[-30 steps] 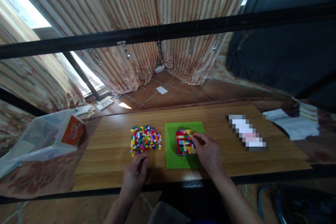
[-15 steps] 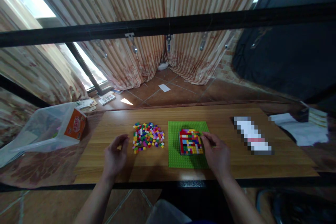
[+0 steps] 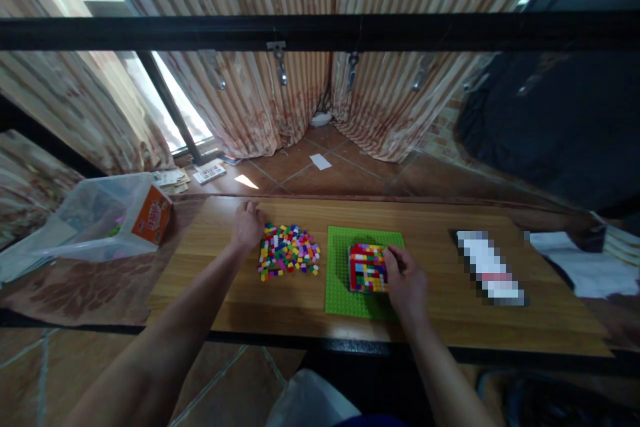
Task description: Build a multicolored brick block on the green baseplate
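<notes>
Tabletop [image 3: 440, 227] bears a green baseplate [image 3: 337, 280] with multicoloured bricks [image 3: 367, 268].

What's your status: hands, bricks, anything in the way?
Left hand beside loose bricks, far left edge. Right hand at right side of brick block, grip unclear. Brick block on green baseplate. Nothing visibly blocking either hand.

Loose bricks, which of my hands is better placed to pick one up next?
Probably your left hand: it is right by the far left corner of the loose bricks, while your right hand is at the block on the baseplate.
</notes>
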`<action>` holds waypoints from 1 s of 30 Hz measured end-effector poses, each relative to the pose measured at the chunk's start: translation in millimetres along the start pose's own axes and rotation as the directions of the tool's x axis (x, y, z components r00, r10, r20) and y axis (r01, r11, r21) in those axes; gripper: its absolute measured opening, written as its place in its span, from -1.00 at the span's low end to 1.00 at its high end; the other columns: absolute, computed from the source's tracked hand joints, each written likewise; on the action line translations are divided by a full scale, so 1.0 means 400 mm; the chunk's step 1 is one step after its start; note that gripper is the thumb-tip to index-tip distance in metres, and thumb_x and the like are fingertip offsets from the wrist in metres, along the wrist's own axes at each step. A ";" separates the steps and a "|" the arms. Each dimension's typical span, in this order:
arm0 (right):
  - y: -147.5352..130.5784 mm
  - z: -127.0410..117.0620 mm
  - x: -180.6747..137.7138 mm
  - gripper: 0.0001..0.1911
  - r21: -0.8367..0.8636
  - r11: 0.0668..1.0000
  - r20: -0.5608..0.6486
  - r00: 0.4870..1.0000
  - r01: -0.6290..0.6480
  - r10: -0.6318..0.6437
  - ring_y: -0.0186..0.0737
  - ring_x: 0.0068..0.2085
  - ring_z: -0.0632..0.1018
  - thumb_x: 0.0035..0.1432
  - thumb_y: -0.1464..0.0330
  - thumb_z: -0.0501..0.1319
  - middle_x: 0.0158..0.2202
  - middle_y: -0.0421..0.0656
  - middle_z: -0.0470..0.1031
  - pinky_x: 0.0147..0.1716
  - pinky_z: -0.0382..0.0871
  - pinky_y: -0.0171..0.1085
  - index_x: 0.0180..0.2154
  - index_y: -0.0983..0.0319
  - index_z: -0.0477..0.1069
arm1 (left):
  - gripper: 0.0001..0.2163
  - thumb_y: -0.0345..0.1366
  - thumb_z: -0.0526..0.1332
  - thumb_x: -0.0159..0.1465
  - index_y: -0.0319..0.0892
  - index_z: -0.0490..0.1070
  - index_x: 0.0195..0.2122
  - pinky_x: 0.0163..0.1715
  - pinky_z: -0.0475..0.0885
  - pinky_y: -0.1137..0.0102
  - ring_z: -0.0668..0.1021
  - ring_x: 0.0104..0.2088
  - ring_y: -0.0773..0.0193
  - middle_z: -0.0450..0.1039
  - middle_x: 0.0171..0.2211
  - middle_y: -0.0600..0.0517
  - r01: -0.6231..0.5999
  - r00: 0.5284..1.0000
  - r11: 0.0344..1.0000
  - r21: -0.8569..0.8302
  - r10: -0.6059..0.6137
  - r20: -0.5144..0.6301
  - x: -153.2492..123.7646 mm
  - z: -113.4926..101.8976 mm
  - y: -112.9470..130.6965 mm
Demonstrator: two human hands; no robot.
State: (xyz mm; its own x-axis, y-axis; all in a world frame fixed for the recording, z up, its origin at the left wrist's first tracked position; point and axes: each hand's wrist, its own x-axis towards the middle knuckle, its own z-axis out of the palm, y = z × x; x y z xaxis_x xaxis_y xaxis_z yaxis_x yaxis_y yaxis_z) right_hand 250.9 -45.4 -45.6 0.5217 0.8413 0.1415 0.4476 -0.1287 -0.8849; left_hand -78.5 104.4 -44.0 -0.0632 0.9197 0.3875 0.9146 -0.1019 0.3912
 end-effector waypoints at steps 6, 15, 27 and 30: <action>-0.013 -0.007 -0.005 -0.45 -0.124 0.990 0.017 0.998 0.059 -0.057 -0.03 -0.16 0.54 0.17 0.01 0.05 -0.14 0.09 0.54 -0.14 0.37 -0.08 -0.10 0.32 0.48 | -0.73 -0.36 -0.04 0.29 -0.26 0.41 -0.14 0.09 0.31 0.16 0.43 0.01 0.04 0.44 -0.14 -0.19 -0.042 0.999 0.999 -0.026 0.042 0.015 -0.002 0.031 -0.018; -0.027 -0.002 -0.002 -0.46 -0.143 0.990 0.022 1.000 0.001 0.002 -0.05 -0.22 0.55 0.14 0.00 0.08 -0.21 0.06 0.56 -0.19 0.37 -0.12 -0.14 0.31 0.50 | -0.73 -0.38 -0.07 0.31 -0.24 0.41 -0.17 0.01 0.37 0.21 0.47 -0.08 0.09 0.43 -0.17 -0.16 -0.072 0.997 0.996 -0.049 0.073 0.012 -0.012 0.026 -0.012; -0.161 0.038 -0.099 -0.69 -0.122 0.853 0.171 0.857 0.508 -0.486 -0.12 -0.08 0.50 0.28 0.30 0.00 -0.15 -0.04 0.52 -0.04 0.35 -0.12 -0.13 0.19 0.47 | -0.72 -0.43 -0.09 0.31 -0.21 0.43 -0.28 -0.03 0.35 0.15 0.43 -0.11 0.03 0.42 -0.23 -0.17 -0.062 0.997 0.998 0.012 0.062 0.052 -0.012 0.027 -0.007; -0.194 0.124 -0.107 -0.64 -0.108 0.822 0.383 0.786 0.559 -0.485 -0.14 -0.11 0.50 0.26 0.42 -0.07 -0.17 -0.05 0.51 -0.07 0.37 -0.16 -0.08 0.18 0.46 | -0.72 -0.45 -0.09 0.29 -0.22 0.43 -0.32 -0.04 0.34 0.13 0.42 -0.13 0.00 0.41 -0.26 -0.19 -0.068 0.996 0.998 0.015 0.067 0.063 -0.013 0.025 -0.004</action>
State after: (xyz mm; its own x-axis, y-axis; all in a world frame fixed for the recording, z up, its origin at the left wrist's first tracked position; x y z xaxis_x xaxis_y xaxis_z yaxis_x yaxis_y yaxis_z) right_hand 158.1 -45.3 -5.0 -0.0853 0.9251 0.3700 0.7378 0.3083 -0.6005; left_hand -75.6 103.7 -54.9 0.0238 0.9327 0.3598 0.9225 -0.1592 0.3516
